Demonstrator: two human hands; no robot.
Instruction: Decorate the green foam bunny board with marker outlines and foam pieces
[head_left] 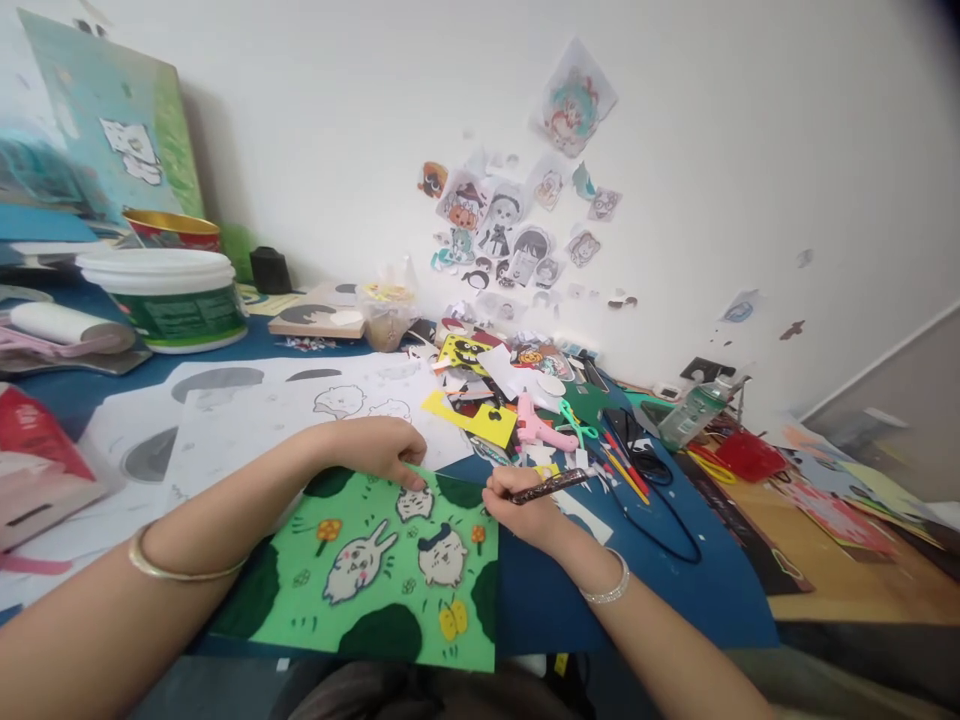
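Note:
A green picture board (300,600) lies at the table's front edge, with cartoon animal figures, orange flowers, a yellow butterfly and dark green patches on it. My left hand (379,450) rests on its far edge, one fingertip touching the uppermost white figure (415,504). The other fingers of that hand are loosely bent, and nothing shows in them. A dark patterned pen (551,485) is gripped in my right hand (525,515), beside the board's far right corner. The pen's tip is hard to make out behind my fingers.
Drawn sheets (247,420) spread beyond the board. A pink glue gun (540,425), green scissors (579,418), paper scraps and a black cable (679,550) lie to the right. A white-lidded tub (165,300) stands left, a clear bottle (694,410) right.

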